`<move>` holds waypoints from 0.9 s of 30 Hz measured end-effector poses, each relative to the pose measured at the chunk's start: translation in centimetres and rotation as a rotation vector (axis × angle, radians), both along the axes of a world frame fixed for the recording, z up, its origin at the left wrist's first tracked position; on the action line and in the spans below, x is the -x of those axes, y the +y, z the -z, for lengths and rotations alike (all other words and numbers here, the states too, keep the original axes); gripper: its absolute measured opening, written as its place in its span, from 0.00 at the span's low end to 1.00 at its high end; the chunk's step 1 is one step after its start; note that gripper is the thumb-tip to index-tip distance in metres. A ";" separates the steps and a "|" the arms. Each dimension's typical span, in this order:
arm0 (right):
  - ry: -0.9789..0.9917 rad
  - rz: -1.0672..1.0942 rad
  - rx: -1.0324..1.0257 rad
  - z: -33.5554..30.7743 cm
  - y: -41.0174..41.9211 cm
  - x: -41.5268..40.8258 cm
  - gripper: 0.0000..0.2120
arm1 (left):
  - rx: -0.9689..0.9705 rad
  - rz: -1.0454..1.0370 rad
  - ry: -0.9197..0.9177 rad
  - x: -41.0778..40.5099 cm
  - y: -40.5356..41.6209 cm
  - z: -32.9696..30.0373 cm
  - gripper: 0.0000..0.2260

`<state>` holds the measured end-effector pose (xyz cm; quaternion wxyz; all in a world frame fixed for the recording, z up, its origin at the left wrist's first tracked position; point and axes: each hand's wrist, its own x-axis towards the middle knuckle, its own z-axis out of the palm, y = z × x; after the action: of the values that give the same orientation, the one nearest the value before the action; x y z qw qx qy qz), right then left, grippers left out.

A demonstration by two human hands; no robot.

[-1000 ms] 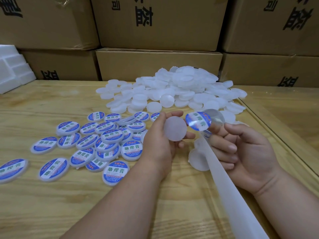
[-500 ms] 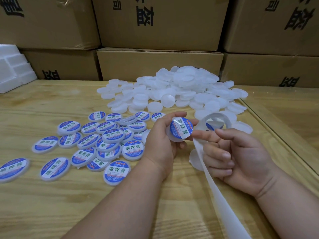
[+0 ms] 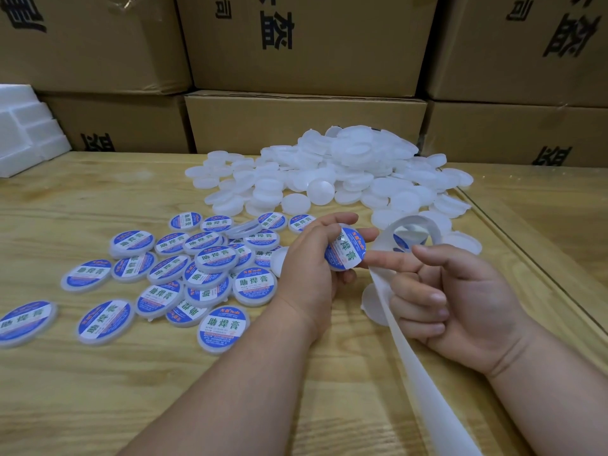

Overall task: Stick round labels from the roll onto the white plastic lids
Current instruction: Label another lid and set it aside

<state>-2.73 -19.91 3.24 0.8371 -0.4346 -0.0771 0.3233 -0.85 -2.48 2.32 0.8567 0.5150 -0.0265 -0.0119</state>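
While your left hand (image 3: pixel 306 274) grips the labelled lid (image 3: pixel 345 250) above the table's (image 3: pixel 98 390) middle, your right hand (image 3: pixel 460 301) curls around the backing strip (image 3: pixel 424 373), forefinger pressing the lid's label.

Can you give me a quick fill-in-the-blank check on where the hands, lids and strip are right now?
1. The left hand holds a lid whose label is mainly ____ and white.
2. The right hand holds the backing strip, and its ____ finger touches that lid.
3. The pile of plain lids lies ____ from the person than the labelled lids.

Missing words: blue; index; farther
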 end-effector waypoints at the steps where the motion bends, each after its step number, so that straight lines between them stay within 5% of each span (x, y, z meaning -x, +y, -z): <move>1: 0.001 0.001 -0.001 0.0 0.0 0.0 0.32 | -0.007 0.000 0.001 0.0 0.0 0.0 0.11; 27: -0.046 -0.017 -0.002 0.0 -0.3 0.0 0.35 | -0.042 -0.124 -0.032 -0.3 0.1 0.5 0.18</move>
<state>-2.75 -20.23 3.28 0.8327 -0.4405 -0.1005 0.3201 -0.51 -2.37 1.82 0.8443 0.5335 -0.0077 0.0490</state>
